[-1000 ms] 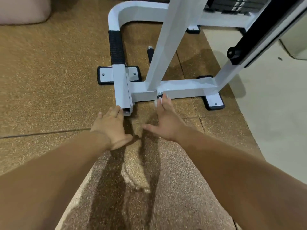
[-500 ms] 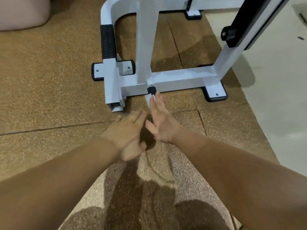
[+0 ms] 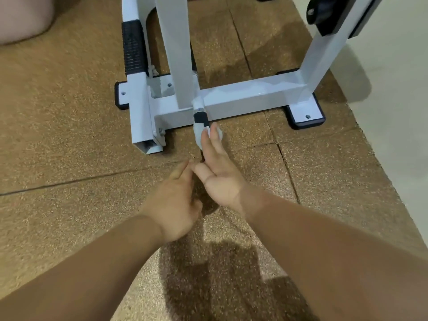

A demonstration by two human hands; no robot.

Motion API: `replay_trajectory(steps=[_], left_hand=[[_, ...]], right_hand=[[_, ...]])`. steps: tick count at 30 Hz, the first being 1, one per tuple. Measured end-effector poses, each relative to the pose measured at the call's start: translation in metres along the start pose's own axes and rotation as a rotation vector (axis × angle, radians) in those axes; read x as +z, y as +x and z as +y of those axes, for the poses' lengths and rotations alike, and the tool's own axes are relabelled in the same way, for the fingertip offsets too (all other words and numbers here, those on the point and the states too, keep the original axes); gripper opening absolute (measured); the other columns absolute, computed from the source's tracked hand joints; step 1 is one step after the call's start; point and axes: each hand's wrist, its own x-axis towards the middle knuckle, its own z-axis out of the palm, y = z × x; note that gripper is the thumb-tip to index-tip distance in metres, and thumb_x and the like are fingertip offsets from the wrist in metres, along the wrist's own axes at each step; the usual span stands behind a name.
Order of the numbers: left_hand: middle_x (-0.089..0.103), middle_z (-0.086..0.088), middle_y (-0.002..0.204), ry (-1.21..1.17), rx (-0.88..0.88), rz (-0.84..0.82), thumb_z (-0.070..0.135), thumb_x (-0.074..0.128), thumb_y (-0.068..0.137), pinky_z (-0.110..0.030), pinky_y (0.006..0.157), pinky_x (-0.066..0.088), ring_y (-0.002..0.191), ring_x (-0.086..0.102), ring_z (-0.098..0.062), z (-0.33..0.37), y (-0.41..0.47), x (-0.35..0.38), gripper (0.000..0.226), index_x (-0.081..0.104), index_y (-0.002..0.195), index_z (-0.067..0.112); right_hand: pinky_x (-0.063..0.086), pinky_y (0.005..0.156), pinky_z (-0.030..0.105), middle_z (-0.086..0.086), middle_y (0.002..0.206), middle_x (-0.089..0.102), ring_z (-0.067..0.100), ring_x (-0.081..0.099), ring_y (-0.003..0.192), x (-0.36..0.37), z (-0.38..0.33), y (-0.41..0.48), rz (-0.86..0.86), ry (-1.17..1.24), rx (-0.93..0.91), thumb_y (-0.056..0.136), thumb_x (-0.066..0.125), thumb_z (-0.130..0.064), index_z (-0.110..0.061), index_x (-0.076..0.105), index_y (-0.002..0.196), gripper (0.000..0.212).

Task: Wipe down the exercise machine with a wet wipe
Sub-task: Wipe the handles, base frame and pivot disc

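The white exercise machine frame (image 3: 243,93) stands on the brown rubber floor. A short black peg (image 3: 201,117) sticks out toward me from its low crossbar. The white wet wipe (image 3: 198,135) lies over the peg's near end. My right hand (image 3: 217,174) presses on the wipe with straight fingers, thumb spread to the left. Just left of it and nearer me hovers my left hand (image 3: 178,200), its fingers loosely curled and holding nothing, one fingertip close to my right thumb.
A black-gripped white side tube (image 3: 136,100) ends open near the floor at left. Black foot plates (image 3: 305,117) anchor the frame. A slanted white post with a black knob (image 3: 315,12) rises at right. Pale smooth floor (image 3: 393,89) borders the mat; a pink object (image 3: 20,17) sits top left.
My left hand has left the open tube end and come right, beside my right hand. My right hand has slid the wipe back along the peg toward me.
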Motion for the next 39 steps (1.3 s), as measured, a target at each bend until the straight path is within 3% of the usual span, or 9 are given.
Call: replay_trajectory(steps=[4,13,16,18,22,25,27,30,39], left_hand=[[-0.003,0.005,0.171,-0.013,0.037,0.008,0.022,0.053,0.099,-0.034,0.128,0.009,0.157,0.002,-0.013,0.004,0.009,-0.007,0.084,-0.002,0.163,0.023],[0.001,0.011,0.170,0.035,0.035,0.005,0.023,0.058,0.092,-0.041,0.121,0.031,0.153,0.024,-0.023,0.003,0.023,-0.019,0.090,0.002,0.162,0.031],[0.029,0.006,0.161,0.098,0.041,0.038,0.019,0.054,0.091,-0.038,0.099,0.048,0.130,0.051,-0.026,0.014,0.026,-0.019,0.066,0.034,0.153,0.025],[0.054,0.002,0.137,0.137,0.039,0.163,0.014,0.049,0.090,-0.039,0.086,0.053,0.109,0.062,-0.028,0.023,0.026,-0.018,0.041,0.060,0.130,0.018],[0.067,-0.007,0.118,0.040,-0.026,0.428,0.010,0.054,0.091,-0.040,0.086,0.053,0.104,0.064,-0.032,0.032,0.031,-0.016,0.030,0.069,0.116,0.013],[0.051,-0.010,0.147,0.074,0.012,0.433,0.018,0.058,0.091,-0.042,0.107,0.043,0.132,0.050,-0.032,0.039,0.056,-0.022,0.053,0.052,0.143,0.011],[0.012,-0.013,0.169,0.267,-0.014,0.282,0.039,0.049,0.095,-0.046,0.126,0.015,0.155,0.014,-0.030,0.041,0.083,-0.025,0.080,0.015,0.161,0.008],[-0.037,-0.013,0.161,0.497,-0.072,0.085,0.064,0.035,0.095,-0.051,0.126,-0.007,0.152,-0.028,-0.030,0.037,0.113,-0.021,0.100,-0.022,0.158,0.011],[-0.050,-0.015,0.152,0.472,-0.073,0.108,0.066,0.046,0.089,-0.052,0.125,-0.009,0.147,-0.037,-0.033,0.033,0.120,-0.012,0.114,-0.033,0.153,0.013]], right_hand=[[0.002,0.125,0.031,-0.022,0.162,-0.035,0.001,-0.017,0.151,0.012,0.011,-0.018,0.047,0.018,-0.030,0.106,0.041,-0.038,-0.034,-0.015,0.161,0.078],[0.009,0.128,0.044,-0.016,0.168,-0.025,0.015,-0.004,0.158,-0.029,-0.019,0.046,0.010,0.132,0.055,0.104,0.035,-0.045,-0.028,-0.005,0.164,0.074],[0.006,0.127,0.039,-0.019,0.166,-0.027,0.011,-0.009,0.157,-0.020,-0.004,0.033,-0.024,0.118,0.009,0.107,0.036,-0.043,-0.031,-0.006,0.164,0.072],[0.001,0.126,0.033,-0.019,0.167,-0.021,0.006,-0.009,0.156,-0.015,0.010,0.017,-0.022,0.168,-0.019,0.109,0.039,-0.039,-0.032,0.000,0.164,0.068],[0.000,0.124,0.022,-0.014,0.171,0.007,0.003,0.005,0.156,-0.037,0.019,0.012,-0.010,0.241,-0.009,0.109,0.044,-0.030,-0.027,0.026,0.163,0.056],[0.002,0.125,0.025,-0.011,0.170,0.014,0.004,0.012,0.154,-0.054,0.020,0.017,0.079,0.176,0.015,0.109,0.043,-0.030,-0.023,0.030,0.161,0.054],[0.005,0.123,0.022,-0.010,0.172,0.009,0.001,0.014,0.151,-0.068,0.021,0.023,0.228,0.112,0.041,0.109,0.042,-0.035,-0.020,0.025,0.163,0.059],[0.006,0.126,0.028,0.003,0.173,-0.006,0.016,0.001,0.159,-0.096,0.021,0.045,0.395,-0.152,0.017,0.108,0.037,-0.045,-0.010,0.010,0.164,0.072],[-0.007,0.127,0.053,0.016,0.169,-0.019,0.033,-0.023,0.155,-0.117,0.042,0.107,0.168,-0.856,0.068,0.097,0.002,-0.070,-0.008,-0.012,0.162,0.090]])
